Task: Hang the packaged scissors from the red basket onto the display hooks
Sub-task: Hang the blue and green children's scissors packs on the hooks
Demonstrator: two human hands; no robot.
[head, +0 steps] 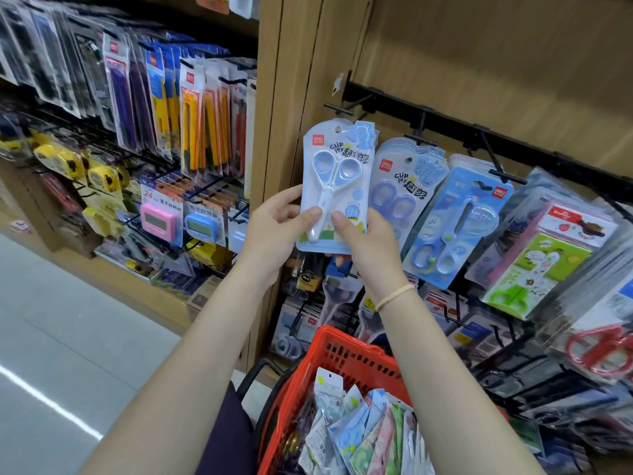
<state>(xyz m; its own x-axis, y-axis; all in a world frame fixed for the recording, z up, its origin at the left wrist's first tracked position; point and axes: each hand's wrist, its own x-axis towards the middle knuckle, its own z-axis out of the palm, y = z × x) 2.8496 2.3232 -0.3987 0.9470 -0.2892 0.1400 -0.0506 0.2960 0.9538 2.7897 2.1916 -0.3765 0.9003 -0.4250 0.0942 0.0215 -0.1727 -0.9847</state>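
Note:
Both hands hold up one light-blue packaged scissors (337, 180) in front of the display. My left hand (279, 228) grips its lower left edge, thumb on the front. My right hand (363, 245) grips its lower right edge, thumb on the front too. The pack's hang hole is just below an empty black hook (337, 109) on the rail. A stack of the same blue packs (407, 180) hangs on the hook to the right. The red basket (346, 358) sits below, with several packaged scissors (363, 430) in it.
More scissors packs hang to the right: a blue one (455, 228), a green and pink one (544, 258), a red pair (603, 347). A black rail (479, 132) carries the hooks. A wooden post (277, 97) divides this bay from racks of pens and tape measures (61, 159) at left.

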